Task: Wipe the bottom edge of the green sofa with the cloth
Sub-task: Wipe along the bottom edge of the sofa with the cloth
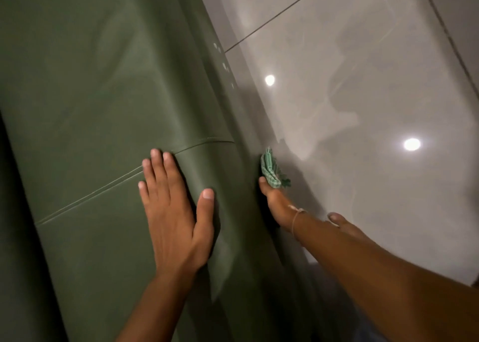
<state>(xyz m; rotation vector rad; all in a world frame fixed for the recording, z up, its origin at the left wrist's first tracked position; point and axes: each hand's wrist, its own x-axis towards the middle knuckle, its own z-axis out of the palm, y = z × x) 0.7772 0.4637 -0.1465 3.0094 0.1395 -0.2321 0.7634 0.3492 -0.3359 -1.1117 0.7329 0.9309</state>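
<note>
The green sofa (pixel 98 103) fills the left half of the view, its smooth leather crossed by stitched seams. My left hand (pixel 173 212) lies flat and spread on the sofa's front face, holding nothing. My right hand (pixel 276 207) reaches down along the sofa's bottom edge (pixel 248 124), where sofa meets floor. It grips a green checked cloth (pixel 270 172) with a frayed fringe, pressed against that lower edge. Most of the right hand's fingers are hidden behind the sofa's curve.
Glossy grey floor tiles (pixel 363 95) with dark grout lines spread to the right and reflect two ceiling lights. Pale spots (pixel 224 65) mark the sofa's lower edge farther away. A toe (pixel 335 217) shows behind my right forearm.
</note>
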